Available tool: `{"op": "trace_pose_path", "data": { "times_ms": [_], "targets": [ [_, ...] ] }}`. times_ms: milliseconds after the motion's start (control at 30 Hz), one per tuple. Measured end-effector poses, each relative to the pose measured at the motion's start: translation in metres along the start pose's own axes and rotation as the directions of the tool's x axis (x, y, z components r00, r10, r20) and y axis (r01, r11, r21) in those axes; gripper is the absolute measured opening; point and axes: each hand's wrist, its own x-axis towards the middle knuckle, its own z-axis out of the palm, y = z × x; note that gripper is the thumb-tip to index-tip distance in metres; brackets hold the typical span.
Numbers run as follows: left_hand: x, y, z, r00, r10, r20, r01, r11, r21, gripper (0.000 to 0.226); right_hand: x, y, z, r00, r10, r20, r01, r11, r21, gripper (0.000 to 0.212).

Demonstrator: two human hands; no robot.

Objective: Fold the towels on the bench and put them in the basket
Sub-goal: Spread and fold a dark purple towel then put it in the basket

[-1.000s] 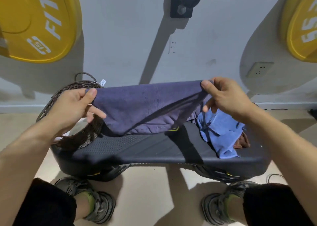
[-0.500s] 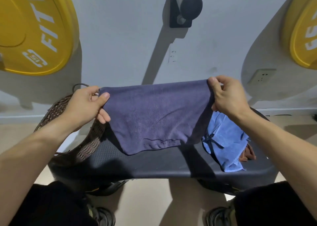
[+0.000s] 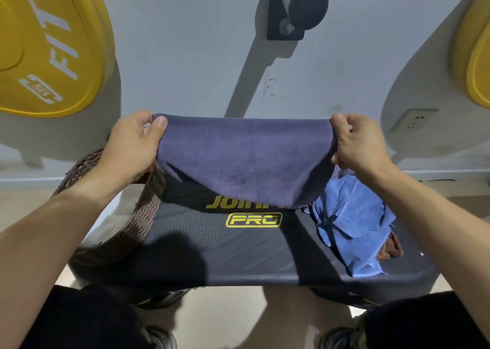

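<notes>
A pale floor lies under a dark grey padded tabletop [image 3: 238, 258], which stands before a grey wall. The tabletop carries yellow lettering, of which "PRO" reads in full; the word above it is partly covered.

My left hand [image 3: 130, 147] and my right hand [image 3: 358, 147] are raised above the tabletop, well apart, level with each other. Each pinches one top corner of the dark purple cloth towel [image 3: 244, 157]: thumb in front, fingers curled behind. The towel is stretched between both hands and sags to a rounded lower edge just above the lettering; I cannot tell whether it touches the tabletop.

On the right part of the tabletop lies a crumpled light blue towel [image 3: 352, 221], with a small brown cloth [image 3: 391, 249] showing at its right edge. At the left end sits the brown woven wicker basket [image 3: 143, 216], partly hidden behind my left forearm.

On the wall hang two yellow weight plates, one left [image 3: 53, 46], one right [image 3: 477, 57], a dark round peg [image 3: 305, 3] between them, and a socket [image 3: 413, 119].
</notes>
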Motion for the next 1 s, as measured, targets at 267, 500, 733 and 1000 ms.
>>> {"op": "trace_pose_path", "data": {
  "times_ms": [267,500,733,1000],
  "targets": [
    [0.002,0.011,0.015,0.99,-0.143,0.01,0.136,0.914,-0.381,0.025,0.001,0.002,0.01,0.988,0.121,0.091,-0.15,0.86,0.487,0.029],
    [-0.005,0.012,0.013,0.995,-0.075,-0.06,0.051,0.946,-0.321,0.012,-0.004,0.004,0.008,0.998,-0.011,0.062,-0.024,0.841,0.54,0.037],
    [-0.053,-0.033,0.008,0.894,-0.225,0.388,0.279,0.956,-0.087,0.015,-0.043,0.048,0.014,0.965,-0.011,0.261,-0.031,0.987,0.157,0.038],
    [-0.13,-0.08,0.024,0.616,-0.178,0.767,-0.057,0.962,0.269,0.016,-0.119,0.119,0.04,0.649,0.284,0.706,-0.14,0.957,-0.255,0.037]
  ]
}}
